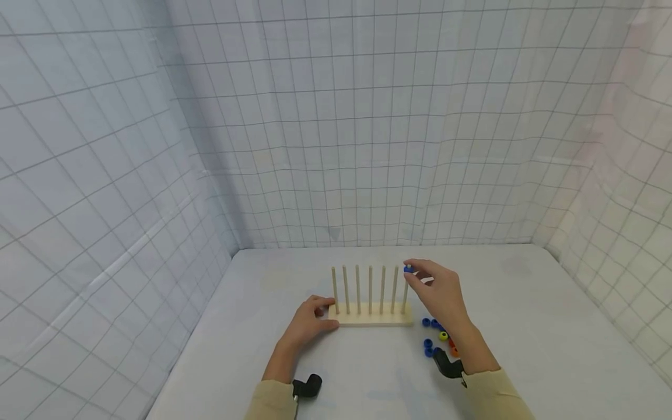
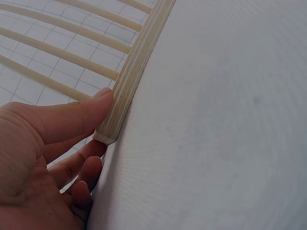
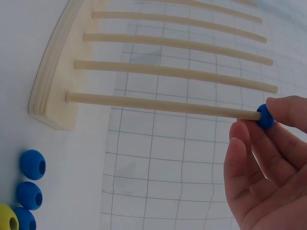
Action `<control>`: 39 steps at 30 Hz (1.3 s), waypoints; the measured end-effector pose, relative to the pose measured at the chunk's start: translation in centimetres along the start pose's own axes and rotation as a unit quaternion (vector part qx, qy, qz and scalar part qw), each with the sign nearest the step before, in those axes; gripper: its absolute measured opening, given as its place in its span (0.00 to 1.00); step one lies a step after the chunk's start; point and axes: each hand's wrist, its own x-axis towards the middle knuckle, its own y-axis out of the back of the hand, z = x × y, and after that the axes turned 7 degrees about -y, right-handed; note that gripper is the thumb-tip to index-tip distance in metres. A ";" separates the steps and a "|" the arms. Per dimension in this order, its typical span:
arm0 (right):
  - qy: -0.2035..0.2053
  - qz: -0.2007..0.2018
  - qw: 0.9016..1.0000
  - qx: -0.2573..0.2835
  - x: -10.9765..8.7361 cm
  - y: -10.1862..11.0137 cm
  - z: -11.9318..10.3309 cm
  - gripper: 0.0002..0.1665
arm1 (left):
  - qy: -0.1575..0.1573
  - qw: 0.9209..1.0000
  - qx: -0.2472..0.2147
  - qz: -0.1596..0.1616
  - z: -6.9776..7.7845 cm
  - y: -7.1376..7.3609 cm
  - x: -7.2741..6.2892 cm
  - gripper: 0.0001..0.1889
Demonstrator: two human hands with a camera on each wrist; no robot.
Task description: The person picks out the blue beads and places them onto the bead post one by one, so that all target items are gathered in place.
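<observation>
A pale wooden base (image 1: pixel 370 318) carries a row of several upright wooden pegs (image 1: pixel 370 286). At its left end my left hand (image 1: pixel 306 324) grips the base, thumb on the near side; the left wrist view shows the thumb pressed on the base's edge (image 2: pixel 125 91). My right hand (image 1: pixel 438 291) pinches a blue bead (image 3: pixel 265 117) between thumb and fingers. That bead sits around the tip of the rightmost peg (image 3: pixel 163 105), whose end pokes into its hole. No bead shows on the other pegs.
To the right of the base lie loose beads: several blue beads (image 1: pixel 428 343), a yellow bead (image 1: pixel 443 336) and an orange bead (image 1: pixel 455 352), partly hidden by the right wrist. Grid-patterned white curtains (image 1: pixel 367 146) enclose the white table (image 1: pixel 236 350) at the back and sides.
</observation>
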 end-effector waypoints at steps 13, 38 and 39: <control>-0.008 -0.011 1.000 -0.007 -0.2 0.2 0.4 0.17 | -0.007 1.000 0.012 0.002 0.4 0.0 0.0 0.30; -0.026 -0.047 0.998 -0.025 -0.9 -0.4 1.2 0.18 | -0.006 1.000 0.004 0.005 0.3 -0.1 -0.1 0.29; -0.027 -0.047 0.998 -0.027 -0.9 -0.5 1.2 0.18 | -0.006 1.000 0.005 0.005 0.3 -0.1 -0.1 0.29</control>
